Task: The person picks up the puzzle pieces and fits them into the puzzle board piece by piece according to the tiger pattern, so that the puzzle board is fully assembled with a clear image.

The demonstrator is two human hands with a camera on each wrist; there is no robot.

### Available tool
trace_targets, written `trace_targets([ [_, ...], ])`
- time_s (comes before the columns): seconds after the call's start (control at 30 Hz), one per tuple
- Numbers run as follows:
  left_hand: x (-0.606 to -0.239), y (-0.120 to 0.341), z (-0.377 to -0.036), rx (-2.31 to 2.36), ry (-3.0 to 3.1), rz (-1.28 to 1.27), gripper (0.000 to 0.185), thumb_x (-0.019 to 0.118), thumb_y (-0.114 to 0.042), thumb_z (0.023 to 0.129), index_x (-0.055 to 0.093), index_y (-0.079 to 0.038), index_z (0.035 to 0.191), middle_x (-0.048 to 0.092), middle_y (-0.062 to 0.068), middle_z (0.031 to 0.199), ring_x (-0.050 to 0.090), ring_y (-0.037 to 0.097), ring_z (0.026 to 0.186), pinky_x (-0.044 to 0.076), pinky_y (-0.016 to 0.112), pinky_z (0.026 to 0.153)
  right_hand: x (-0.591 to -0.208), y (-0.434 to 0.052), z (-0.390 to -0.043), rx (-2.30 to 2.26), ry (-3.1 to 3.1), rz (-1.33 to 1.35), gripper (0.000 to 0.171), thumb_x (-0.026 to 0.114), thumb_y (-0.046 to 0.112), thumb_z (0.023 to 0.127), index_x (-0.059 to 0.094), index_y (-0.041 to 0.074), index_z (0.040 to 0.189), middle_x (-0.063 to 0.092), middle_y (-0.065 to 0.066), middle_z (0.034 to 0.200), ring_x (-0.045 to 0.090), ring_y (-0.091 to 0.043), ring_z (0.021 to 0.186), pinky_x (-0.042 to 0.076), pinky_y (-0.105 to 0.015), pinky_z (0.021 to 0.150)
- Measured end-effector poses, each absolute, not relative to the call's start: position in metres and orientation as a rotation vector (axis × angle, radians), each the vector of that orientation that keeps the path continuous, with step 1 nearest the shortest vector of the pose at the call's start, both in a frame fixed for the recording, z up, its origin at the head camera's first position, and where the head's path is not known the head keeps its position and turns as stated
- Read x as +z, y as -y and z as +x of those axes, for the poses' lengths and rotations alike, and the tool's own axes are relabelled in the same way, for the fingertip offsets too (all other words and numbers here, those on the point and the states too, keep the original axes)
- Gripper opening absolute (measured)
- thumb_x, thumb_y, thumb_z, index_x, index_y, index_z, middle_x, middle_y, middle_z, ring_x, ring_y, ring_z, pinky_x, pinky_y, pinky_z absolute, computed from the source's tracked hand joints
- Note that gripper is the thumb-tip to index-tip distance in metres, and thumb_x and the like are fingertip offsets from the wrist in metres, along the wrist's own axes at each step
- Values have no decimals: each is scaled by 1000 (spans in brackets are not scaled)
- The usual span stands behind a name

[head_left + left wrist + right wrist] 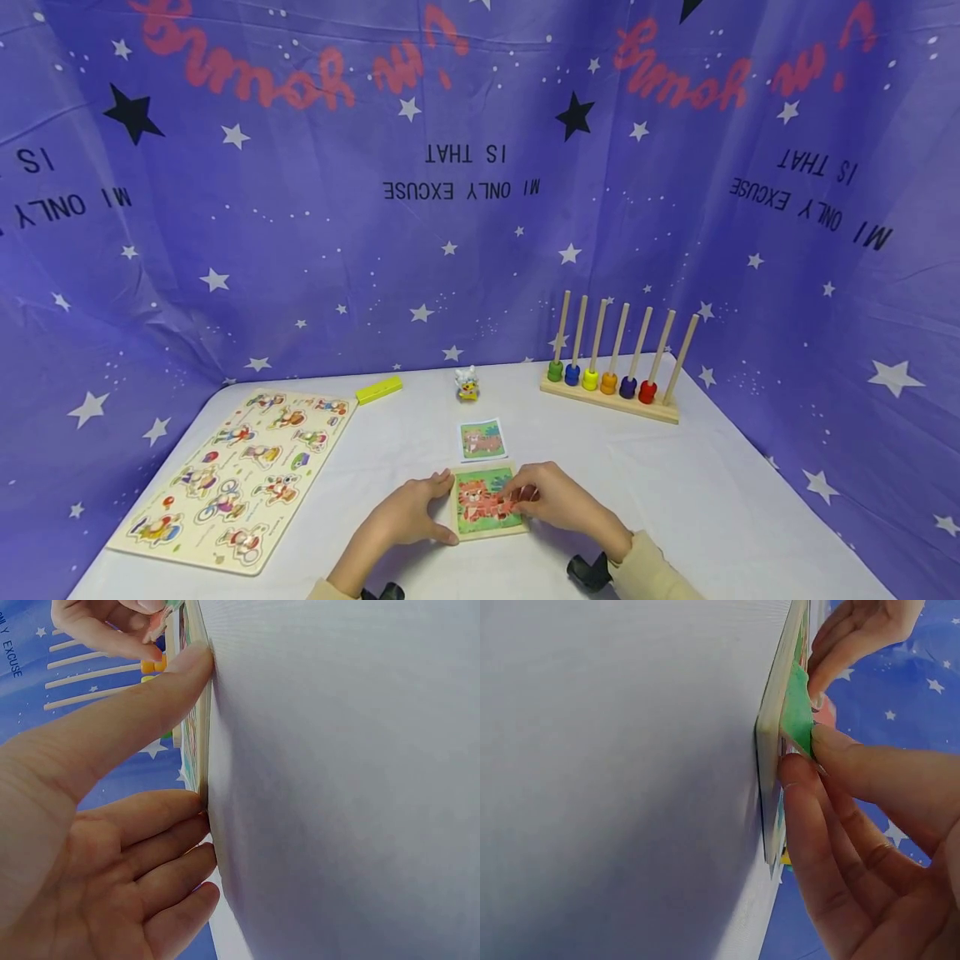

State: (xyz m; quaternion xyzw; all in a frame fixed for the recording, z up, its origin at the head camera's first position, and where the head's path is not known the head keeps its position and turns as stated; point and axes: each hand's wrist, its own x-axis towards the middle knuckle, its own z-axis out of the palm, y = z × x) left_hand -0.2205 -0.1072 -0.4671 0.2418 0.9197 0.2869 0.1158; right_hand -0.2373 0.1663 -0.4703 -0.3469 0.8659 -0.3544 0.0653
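Cream long sleeves [652, 567]; black wrist straps [588, 571]; bare fingers [525, 483].

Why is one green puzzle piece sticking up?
The right hand pinches a green piece that stands tilted up out of the tiger puzzle, not flat in its tray. The left hand steadies the tray's edge. Nothing else looks odd.
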Motion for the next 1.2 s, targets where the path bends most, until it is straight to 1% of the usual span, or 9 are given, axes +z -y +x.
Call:
trace_targets([
  [0.13,-467,107,-221,838,-2693,717,91,85,-39,65,50,4,136,43,21,144,41,40,132,32,54,109,-471,-166,-238,-1029,-2629,-1046,20,71,5,86,75,6,106,65,9,86,55,0,74,51,-18,64],
  [0.3,-468,106,-222,843,-2688,701,91,85,-40,65,50,3,136,43,20,145,40,39,133,32,53,109,-472,-166,-238,-1011,-2642,-1028,22,72,4,85,74,5,107,66,7,83,54,0,71,49,-18,62],
  [0.4,-468,106,-221,847,-2688,693,90,86,-39,64,50,3,136,43,20,145,40,39,133,31,53,109,-473,-166,-238,-1039,-2637,-1017,21,73,2,83,73,6,104,65,7,81,55,0,70,50,-18,61],
  [0.5,-467,106,-221,846,-2690,693,90,86,-38,64,50,4,136,44,20,144,40,39,133,31,53,109,-473,-165,-236,-1078,-2627,-998,18,74,1,82,71,9,98,65,8,80,57,-2,70,51,-19,62],
  [0.6,-468,107,-221,848,-2690,690,90,86,-38,64,50,4,136,43,20,144,40,38,133,31,53,109,-473,-165,-236,-1087,-2632,-982,15,75,3,81,70,12,92,64,10,79,57,-3,69,50,-18,61],
  [0.73,-468,108,-221,854,-2691,693,90,85,-38,64,50,4,136,43,20,144,40,39,133,31,54,109,-474,-165,-237,-1070,-2639,-993,12,77,5,80,71,13,87,65,11,80,55,-2,69,49,-18,60],
  [1.2,-467,107,-221,840,-2685,706,90,85,-38,65,50,4,136,43,20,145,40,38,133,31,53,109,-474,-166,-236,-1063,-2642,-930,9,77,7,80,74,11,87,64,8,81,52,-2,69,47,-19,60],
])
